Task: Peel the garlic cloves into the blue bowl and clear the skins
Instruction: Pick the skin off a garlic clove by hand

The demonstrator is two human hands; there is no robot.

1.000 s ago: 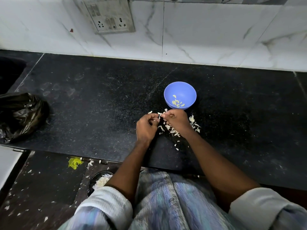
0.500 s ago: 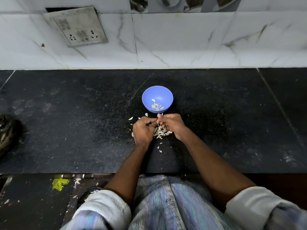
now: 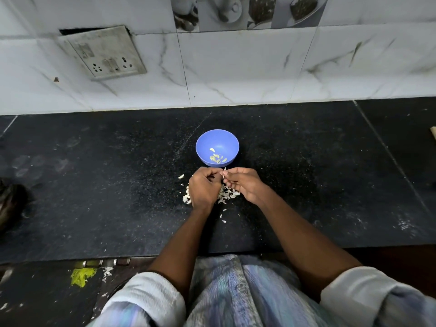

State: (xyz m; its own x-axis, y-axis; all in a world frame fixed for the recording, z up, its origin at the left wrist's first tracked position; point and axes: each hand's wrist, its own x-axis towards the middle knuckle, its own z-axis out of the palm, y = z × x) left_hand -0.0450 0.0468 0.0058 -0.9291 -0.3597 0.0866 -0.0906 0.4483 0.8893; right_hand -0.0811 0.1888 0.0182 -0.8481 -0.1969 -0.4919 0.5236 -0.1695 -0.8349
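A small blue bowl (image 3: 217,140) stands on the black counter (image 3: 118,185) and holds several peeled garlic cloves (image 3: 217,157). Just in front of it my left hand (image 3: 204,188) and my right hand (image 3: 245,184) meet, fingers curled, pinching one small garlic clove (image 3: 223,173) between their fingertips. The clove is mostly hidden by the fingers. A heap of white garlic skins (image 3: 227,194) lies under and between the hands, with a few unpeeled pieces (image 3: 186,198) at the left hand's outer side.
A dark plastic bag (image 3: 10,204) sits at the counter's left edge. The tiled wall carries a switch plate (image 3: 103,53). Skins and a yellow-green scrap (image 3: 81,276) lie on the floor below the counter's front edge.
My head has tilted up and turned right, so the bowl and hands sit nearer the middle of the view. Both hands keep working the clove in the same spot.
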